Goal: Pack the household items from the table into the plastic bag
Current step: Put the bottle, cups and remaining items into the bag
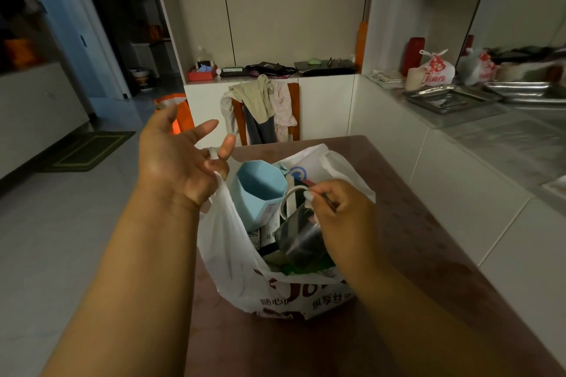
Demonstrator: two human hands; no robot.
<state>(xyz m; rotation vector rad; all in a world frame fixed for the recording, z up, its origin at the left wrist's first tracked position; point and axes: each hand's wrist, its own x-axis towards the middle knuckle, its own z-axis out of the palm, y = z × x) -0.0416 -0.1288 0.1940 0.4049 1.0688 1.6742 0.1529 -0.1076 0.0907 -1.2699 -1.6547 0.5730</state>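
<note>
- Here, nearest to us, our two bare forearms reach out over the dark reddish-brown worktop point(428, 254), where the white thin plastic carrier bag with red printing point(232, 257) stands, its mouth open.
- Our right hand point(343, 214) makes a closed grip: its fingers pinch a thin dark item right at the bag's mouth, just above a dark shiny cylindrical container point(301, 239). We cannot tell what the thin item is.
- Our left hand point(177, 162) has the bag's left handle caught at thumb and curled fingers, holding that side up, while the other fingers spread loose.
- Inside, a pale blue faceted plastic cup point(258, 190) lies tilted against the left wall, with a white ring-shaped thing point(291, 196) and green packaging point(303, 268) beside and below; the bag looks nearly full.
- We judge the film soft, slippery and easy to tear, with no shape of its own, so we would take it by both handle loops rather than the wall.
- The load seems moderately heavy and mixed, with hard edges that could poke the film; supporting it from beneath seems wise.
- The cup looks light and stiff, best taken at its rim.
- Farther off, a wooden chair draped with clothes point(263, 110) stands at the worktop's far end.
- Beyond, a cluttered white shelf niche point(275, 70), and to the right metal trays point(450, 98) and another tied white bag with red print point(436, 69).
</note>
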